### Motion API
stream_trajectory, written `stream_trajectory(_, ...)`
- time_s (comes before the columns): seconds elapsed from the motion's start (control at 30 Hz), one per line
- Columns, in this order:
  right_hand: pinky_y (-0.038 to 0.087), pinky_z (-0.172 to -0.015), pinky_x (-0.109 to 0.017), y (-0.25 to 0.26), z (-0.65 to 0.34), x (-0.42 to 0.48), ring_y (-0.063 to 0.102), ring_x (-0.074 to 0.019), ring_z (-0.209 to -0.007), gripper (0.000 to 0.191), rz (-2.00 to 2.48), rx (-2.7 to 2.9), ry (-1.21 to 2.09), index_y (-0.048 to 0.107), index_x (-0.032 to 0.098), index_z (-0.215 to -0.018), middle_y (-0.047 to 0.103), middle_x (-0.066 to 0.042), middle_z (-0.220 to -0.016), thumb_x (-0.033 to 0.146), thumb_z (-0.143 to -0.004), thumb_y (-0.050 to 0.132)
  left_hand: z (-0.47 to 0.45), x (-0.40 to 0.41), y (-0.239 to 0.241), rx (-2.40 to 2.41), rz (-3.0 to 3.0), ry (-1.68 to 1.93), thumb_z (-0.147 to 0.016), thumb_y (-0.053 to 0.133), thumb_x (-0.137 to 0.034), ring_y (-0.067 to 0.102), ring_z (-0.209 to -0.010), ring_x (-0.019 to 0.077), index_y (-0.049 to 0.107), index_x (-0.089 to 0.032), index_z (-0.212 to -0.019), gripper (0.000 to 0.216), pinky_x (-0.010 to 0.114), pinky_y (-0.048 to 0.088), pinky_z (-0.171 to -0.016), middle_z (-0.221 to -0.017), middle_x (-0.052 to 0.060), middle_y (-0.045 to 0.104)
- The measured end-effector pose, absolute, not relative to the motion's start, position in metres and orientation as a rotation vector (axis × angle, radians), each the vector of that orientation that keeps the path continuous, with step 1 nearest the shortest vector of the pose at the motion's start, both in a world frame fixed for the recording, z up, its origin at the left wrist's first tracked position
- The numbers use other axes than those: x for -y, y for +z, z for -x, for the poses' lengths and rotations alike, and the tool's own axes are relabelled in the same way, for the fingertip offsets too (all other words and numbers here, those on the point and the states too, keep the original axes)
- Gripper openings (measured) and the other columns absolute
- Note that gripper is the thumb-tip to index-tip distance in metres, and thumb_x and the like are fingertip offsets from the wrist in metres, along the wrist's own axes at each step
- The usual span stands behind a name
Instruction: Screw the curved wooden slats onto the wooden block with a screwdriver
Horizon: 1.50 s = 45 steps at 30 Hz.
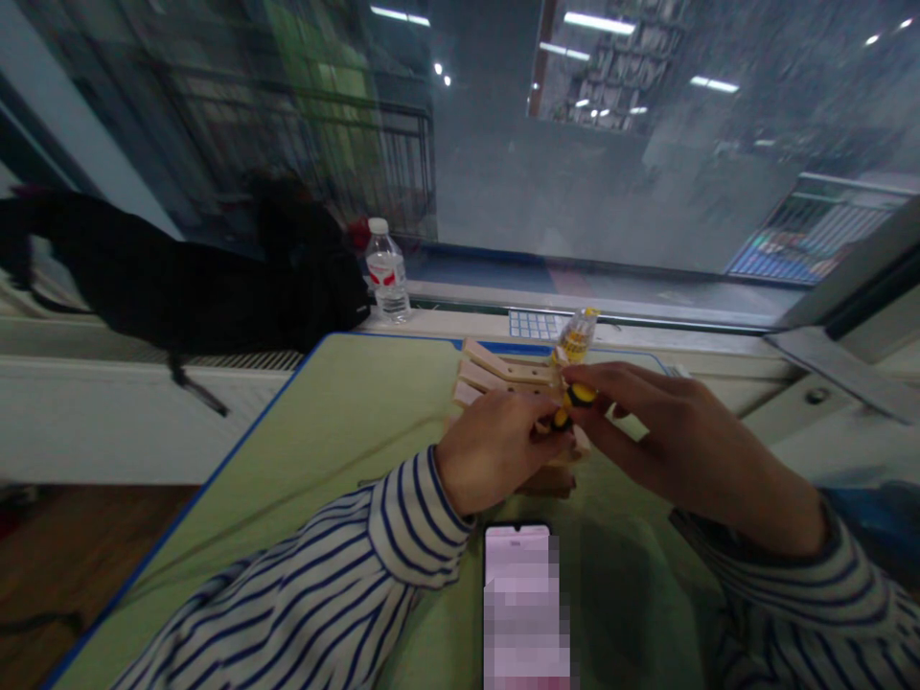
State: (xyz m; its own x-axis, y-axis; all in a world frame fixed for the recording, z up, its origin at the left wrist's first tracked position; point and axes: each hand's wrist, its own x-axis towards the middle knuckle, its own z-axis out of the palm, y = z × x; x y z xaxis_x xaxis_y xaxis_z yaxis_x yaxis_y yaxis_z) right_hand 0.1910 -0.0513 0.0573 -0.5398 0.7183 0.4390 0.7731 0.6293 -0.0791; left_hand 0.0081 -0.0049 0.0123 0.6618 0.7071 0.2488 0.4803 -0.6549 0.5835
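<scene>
My left hand [495, 446] is closed around a pale wooden piece [557, 450] low on the green table. My right hand [668, 436] pinches a small screwdriver with a yellow-and-black handle [575, 398], its fingers meeting the left hand's over the wood. Behind the hands lies a stack of light wooden slats with holes [495, 369]. A small yellow-capped clear bottle [577, 335] stands just beyond my right fingertips. Both sleeves are blue-and-white striped.
A phone [521, 604] with a lit screen lies on the green, blue-edged table [345, 422] near me. A water bottle [386, 271] and a black bag [216, 278] sit on the window sill at the back left. A large window rises behind.
</scene>
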Motion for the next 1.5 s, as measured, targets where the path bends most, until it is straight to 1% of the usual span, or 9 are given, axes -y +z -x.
stream_trajectory(0.1, 0.052, -0.073, -0.029, 0.0569, -0.1913, 0.0515, 0.066, -0.016, -0.085, 0.029, 1.183, 2.422, -0.166, 0.053, 0.022, -0.12, 0.067, -0.003, -0.113, 0.023, -0.091, 0.052, -0.0082, 0.0055, 0.0133, -0.929, -2.395, 0.625, -0.088, 0.052, -0.032, 0.058, -0.071, 0.0142, 0.067, -0.02, -0.092, 0.019, 0.024, 0.037, -0.058, -0.082, 0.001, 0.067)
stream_trajectory(0.37, 0.051, -0.069, -0.028, 0.0571, -0.1919, 0.0493, 0.067, -0.0155, -0.079, 0.026, 1.19, 2.416, -0.184, 0.054, 0.022, -0.117, 0.069, -0.002, -0.104, 0.024, -0.091, 0.052, -0.0079, 0.0064, 0.0128, -0.921, -2.399, 0.609, -0.089, 0.051, -0.035, 0.058, -0.071, 0.0143, 0.067, -0.02, -0.095, 0.023, 0.023, 0.036, -0.058, -0.083, 0.002, 0.067)
stream_trajectory(0.57, 0.05, -0.068, -0.028, 0.057, -0.1926, 0.0499, 0.067, -0.0163, -0.079, 0.024, 1.193, 2.418, -0.194, 0.054, 0.021, -0.115, 0.069, -0.003, -0.101, 0.024, -0.092, 0.052, -0.0085, 0.0056, 0.0122, -0.937, -2.387, 0.605, -0.088, 0.051, -0.032, 0.059, -0.071, 0.0147, 0.067, -0.02, -0.098, 0.022, 0.024, 0.038, -0.06, -0.084, 0.002, 0.068)
stream_trajectory(0.87, 0.05, -0.064, -0.028, 0.0577, -0.1904, 0.0501, 0.067, -0.0159, -0.074, 0.021, 1.162, 2.416, -0.216, 0.055, 0.02, -0.112, 0.07, -0.003, -0.095, 0.026, -0.092, 0.052, -0.0097, 0.0079, 0.0139, -0.939, -2.395, 0.601, -0.087, 0.05, -0.03, 0.059, -0.067, 0.0139, 0.067, -0.019, -0.091, 0.021, 0.024, 0.036, -0.056, -0.079, 0.001, 0.067)
stream_trajectory(1.07, 0.05, -0.064, -0.029, 0.058, -0.1893, 0.0501, 0.067, -0.0169, -0.074, 0.021, 1.199, 2.416, -0.207, 0.055, 0.02, -0.112, 0.07, -0.003, -0.094, 0.027, -0.093, 0.051, -0.01, 0.0077, 0.0132, -0.93, -2.39, 0.6, -0.086, 0.05, -0.03, 0.06, -0.07, 0.0145, 0.067, -0.02, -0.093, 0.021, 0.025, 0.039, -0.059, -0.082, 0.001, 0.068)
stream_trajectory(1.27, 0.051, -0.063, -0.03, 0.0566, -0.1899, 0.0505, 0.068, -0.0174, -0.072, 0.022, 1.212, 2.405, -0.193, 0.056, 0.02, -0.112, 0.071, -0.002, -0.09, 0.029, -0.092, 0.052, -0.0097, 0.0079, 0.0132, -0.945, -2.399, 0.599, -0.087, 0.049, -0.031, 0.061, -0.071, 0.0154, 0.066, -0.019, -0.092, 0.022, 0.025, 0.039, -0.059, -0.082, 0.003, 0.068)
stream_trajectory(1.5, 0.051, -0.064, -0.029, 0.0575, -0.1905, 0.0508, 0.068, -0.0172, -0.071, 0.023, 1.223, 2.406, -0.181, 0.056, 0.02, -0.112, 0.071, -0.004, -0.09, 0.029, -0.092, 0.051, -0.0096, 0.0082, 0.0156, -0.93, -2.396, 0.594, -0.087, 0.049, -0.03, 0.061, -0.071, 0.0159, 0.067, -0.019, -0.096, 0.023, 0.026, 0.041, -0.06, -0.084, 0.004, 0.069)
